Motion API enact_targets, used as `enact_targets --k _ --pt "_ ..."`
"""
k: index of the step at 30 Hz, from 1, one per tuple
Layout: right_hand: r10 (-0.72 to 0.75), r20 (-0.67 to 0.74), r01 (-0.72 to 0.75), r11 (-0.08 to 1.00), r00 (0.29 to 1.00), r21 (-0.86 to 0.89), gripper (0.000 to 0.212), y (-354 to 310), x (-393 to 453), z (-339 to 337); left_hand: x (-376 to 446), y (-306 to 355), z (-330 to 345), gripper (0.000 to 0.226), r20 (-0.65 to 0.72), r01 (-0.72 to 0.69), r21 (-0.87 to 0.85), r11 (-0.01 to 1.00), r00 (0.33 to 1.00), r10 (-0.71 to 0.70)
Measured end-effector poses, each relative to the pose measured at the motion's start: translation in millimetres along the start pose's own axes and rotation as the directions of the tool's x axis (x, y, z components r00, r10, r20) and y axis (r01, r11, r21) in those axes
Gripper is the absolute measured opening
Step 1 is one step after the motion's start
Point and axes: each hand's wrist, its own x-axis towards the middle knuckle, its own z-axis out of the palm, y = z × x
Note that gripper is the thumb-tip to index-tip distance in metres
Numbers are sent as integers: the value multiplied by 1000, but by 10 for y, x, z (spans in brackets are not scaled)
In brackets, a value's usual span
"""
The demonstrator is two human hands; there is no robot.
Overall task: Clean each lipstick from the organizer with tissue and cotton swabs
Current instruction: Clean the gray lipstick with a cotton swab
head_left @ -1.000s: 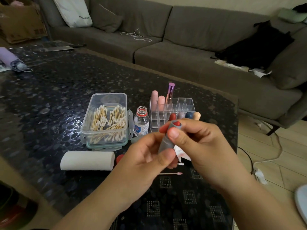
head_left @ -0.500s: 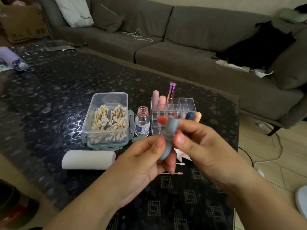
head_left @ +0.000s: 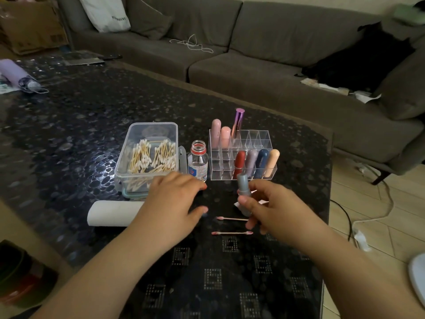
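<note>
Nearest us, our right hand grips the capped grey lipstick alone; our left hand has let go, fingers relaxed, reaching past used swabs. Beyond, the organizer awaits its return.

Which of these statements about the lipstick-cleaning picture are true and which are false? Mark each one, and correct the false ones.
1. The right hand holds a grey lipstick. True.
2. The front row of the organizer holds four lipsticks. True.
3. The small bottle has its cap on. False: its neck is open.
4. The left hand holds a cotton swab. False: it grips no swab; two used swabs lie on the table.
5. The swab box stands left of the bottle. True.
</note>
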Motion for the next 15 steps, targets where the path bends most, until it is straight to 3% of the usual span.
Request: enact_targets --k 4,7,10,15 --pt "8 1 -8 990 1000 -139 20 48 14 -18 12 38 67 43 64 -24 131 991 998 16" --pt "0 18 4 982 1000 -190 28 67 7 -25 -6 -63 17 35 -3 -60 116 991 998 61" --pt "-18 35 26 972 999 -233 29 86 -2 -33 -43 -136 -125 47 121 -18 188 982 993 -5" --pt "-41 56 53 972 998 -231 25 63 -8 -10 -51 -196 -137 44 297 -2 295 956 951 -90"
